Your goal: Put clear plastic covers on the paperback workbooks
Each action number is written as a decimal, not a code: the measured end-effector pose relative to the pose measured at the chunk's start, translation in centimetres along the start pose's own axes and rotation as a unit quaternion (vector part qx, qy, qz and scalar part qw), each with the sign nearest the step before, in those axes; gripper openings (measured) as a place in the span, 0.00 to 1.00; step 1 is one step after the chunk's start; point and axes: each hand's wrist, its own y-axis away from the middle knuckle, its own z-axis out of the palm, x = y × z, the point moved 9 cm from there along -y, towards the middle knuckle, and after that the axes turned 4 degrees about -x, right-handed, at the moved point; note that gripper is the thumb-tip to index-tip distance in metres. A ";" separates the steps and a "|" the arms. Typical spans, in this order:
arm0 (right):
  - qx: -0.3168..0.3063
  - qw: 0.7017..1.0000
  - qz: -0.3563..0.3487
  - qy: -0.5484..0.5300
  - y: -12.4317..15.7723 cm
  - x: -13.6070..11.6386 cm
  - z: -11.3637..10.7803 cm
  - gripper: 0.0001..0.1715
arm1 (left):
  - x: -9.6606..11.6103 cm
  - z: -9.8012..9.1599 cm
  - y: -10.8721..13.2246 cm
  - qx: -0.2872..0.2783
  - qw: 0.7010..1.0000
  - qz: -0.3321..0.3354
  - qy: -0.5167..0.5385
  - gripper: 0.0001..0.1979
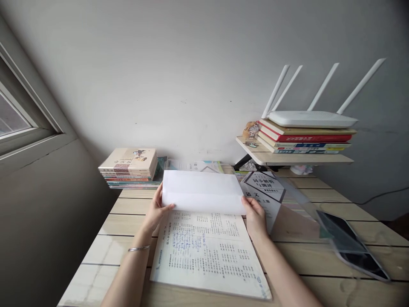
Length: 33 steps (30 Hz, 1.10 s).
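Between my two hands is a blank white sheet of paper [203, 192], held by its left and right edges. My left hand [159, 207] grips the left edge with the thumb on top, and a silver bangle circles that wrist. On the right edge, my right hand [254, 213] pinches the sheet the same way. Below the paper lies a printed workbook page [207, 260] with blue handwriting, its upper part covered by the sheet. A grey-and-white workbook [266, 189] lies just beyond my right hand, partly under a clear plastic sheet [303, 226].
A stack of books [129, 170] stands at the back left. At the back right, a small raised shelf [303, 158] carries several books [313, 138] under a white router [313, 118]. A dark-screened tablet or phone [351, 243] lies at the right on the slatted table [96, 247].
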 end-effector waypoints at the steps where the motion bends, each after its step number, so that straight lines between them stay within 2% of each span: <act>1: -0.014 1.000 0.009 -0.008 0.0 0.1 0.2 0.23 | -0.1 -0.1 0.0 0.000 1.000 0.003 -0.004 0.40; 3: -0.032 0.999 0.008 -0.002 0.2 0.0 0.6 0.23 | -0.8 -0.7 -0.1 0.025 1.000 0.008 -0.012 0.39; 7: -0.023 0.998 -0.046 0.040 0.3 -0.9 0.4 0.23 | -2.5 -2.7 0.0 0.137 0.990 -0.006 -0.033 0.31; 9: -0.022 0.997 -0.061 0.048 0.3 -1.1 0.4 0.23 | -2.7 -3.2 0.3 0.161 0.985 -0.022 -0.057 0.27; 12: -0.022 0.996 -0.071 0.053 0.2 -1.0 0.3 0.23 | -2.8 -3.3 0.5 0.140 0.984 -0.066 -0.092 0.22; 15: -0.017 0.996 -0.071 0.047 0.0 -0.7 0.1 0.22 | -2.8 -3.9 0.8 0.148 0.982 -0.090 -0.071 0.22; 26: 0.005 0.999 -0.033 0.028 0.0 -0.1 -0.2 0.22 | -1.5 -3.9 0.3 0.118 0.991 -0.067 -0.012 0.19; 33: -0.010 1.000 0.002 -0.018 0.0 0.2 0.1 0.22 | -0.9 -1.3 0.1 -0.011 0.998 -0.054 -0.031 0.13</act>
